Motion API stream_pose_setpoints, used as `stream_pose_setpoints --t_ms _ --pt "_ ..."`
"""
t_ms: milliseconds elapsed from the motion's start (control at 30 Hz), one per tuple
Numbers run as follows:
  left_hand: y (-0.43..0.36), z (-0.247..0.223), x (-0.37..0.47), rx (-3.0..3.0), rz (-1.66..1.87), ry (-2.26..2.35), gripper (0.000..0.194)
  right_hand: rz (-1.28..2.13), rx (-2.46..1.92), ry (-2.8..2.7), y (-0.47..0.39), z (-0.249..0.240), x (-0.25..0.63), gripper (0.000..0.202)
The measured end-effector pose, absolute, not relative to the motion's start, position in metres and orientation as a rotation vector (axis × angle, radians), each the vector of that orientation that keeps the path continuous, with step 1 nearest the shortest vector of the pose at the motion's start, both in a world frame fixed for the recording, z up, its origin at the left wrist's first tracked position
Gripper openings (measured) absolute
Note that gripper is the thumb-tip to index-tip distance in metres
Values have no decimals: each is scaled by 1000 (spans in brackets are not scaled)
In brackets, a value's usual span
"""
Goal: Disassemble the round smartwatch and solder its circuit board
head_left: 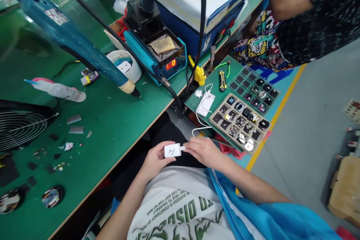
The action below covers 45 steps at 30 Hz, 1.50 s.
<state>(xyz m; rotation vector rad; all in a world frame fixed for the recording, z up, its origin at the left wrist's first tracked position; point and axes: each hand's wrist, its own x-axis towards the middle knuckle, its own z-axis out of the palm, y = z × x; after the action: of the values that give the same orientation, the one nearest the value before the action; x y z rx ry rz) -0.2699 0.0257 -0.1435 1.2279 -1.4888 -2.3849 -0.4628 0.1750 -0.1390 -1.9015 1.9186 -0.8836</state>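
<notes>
Bench: big green workbench (118, 131) fills the left, scattered with small parts; a smaller side table (216, 80) sits off to the right.
White block: up over the lap, off the bench, held between both hands. Looks like a charger-type brick with a handwritten mark.
Left hand (154, 160): fingers on the far edge, thumb on the near one, pinching the block.
Right hand (204, 152): thumb and fingertips pressed together on a small white plug (183, 148) at the block's end.
Feel: my guess is light, stiff plastic, maybe slick. White cable (200, 125) looks soft and bendy; plug tip's probably the fragile bit.
Where to grab: long edges of the block; the plug by its stiff body, tbh not by the cord.
Can't make out: how deep the plug sits. Left palm covers the block's back end, right hand hides the cord, and a co-worker's cut off top right.
</notes>
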Motion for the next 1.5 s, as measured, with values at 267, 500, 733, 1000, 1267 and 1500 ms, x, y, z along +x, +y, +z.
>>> stream_pose_setpoints --t_ms 267,500,733,1000,1267,1500 --pt "20 -169 -273 1190 -2454 -1193 63 -891 -1738 1908 193 -143 -470 14" --pt "20 -175 -306 1073 -2710 -1184 61 -981 -1433 2177 204 -143 -500 11" --pt "22 -176 -332 968 -2745 -1376 52 -1092 -1252 2290 209 -138 -524 12" --pt "29 -184 -345 1021 -2495 -1716 38 -1082 -1203 2298 207 -152 -513 20" --pt "10 -210 -414 1026 -2015 -2261 18 -837 -766 2663 189 -157 -619 39" --pt "11 -221 -500 863 -1611 -2644 41 -541 -534 2588 102 -183 -715 26"
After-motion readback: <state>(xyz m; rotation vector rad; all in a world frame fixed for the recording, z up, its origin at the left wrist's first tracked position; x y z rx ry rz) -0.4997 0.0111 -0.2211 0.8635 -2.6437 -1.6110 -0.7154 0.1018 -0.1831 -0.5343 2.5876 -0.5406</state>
